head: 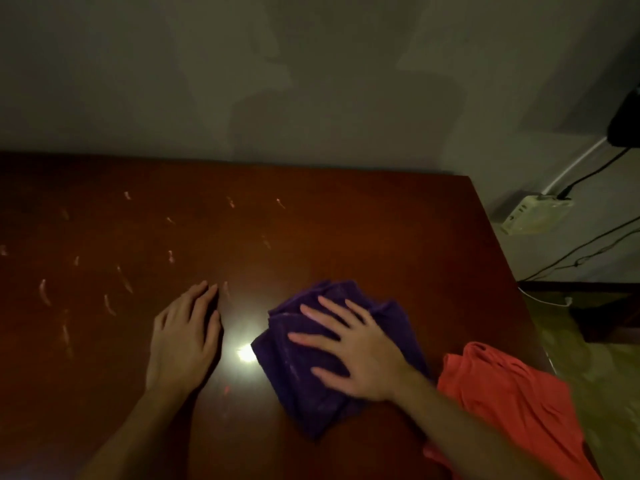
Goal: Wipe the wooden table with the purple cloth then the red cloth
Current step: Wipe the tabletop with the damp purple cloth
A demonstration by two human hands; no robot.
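A dark reddish wooden table (pixel 311 223) fills the lower view, with several pale smears across its left half. A crumpled purple cloth (pixel 294 372) lies on it right of centre. My right hand (pixel 349 344) presses flat on top of that cloth, fingers spread and pointing left. My left hand (pixel 185 337) rests palm down on the bare wood to the left of the cloth, fingers together, holding nothing. A red cloth (pixel 512 403) lies bunched at the table's near right corner, partly under my right forearm.
A grey wall runs behind the table. Off the right edge sit a white box (pixel 533 216) with cables on the floor, a dark object (pixel 625 123) higher up, and a white cord (pixel 550 301). A lamp glare (pixel 246 353) shines between my hands.
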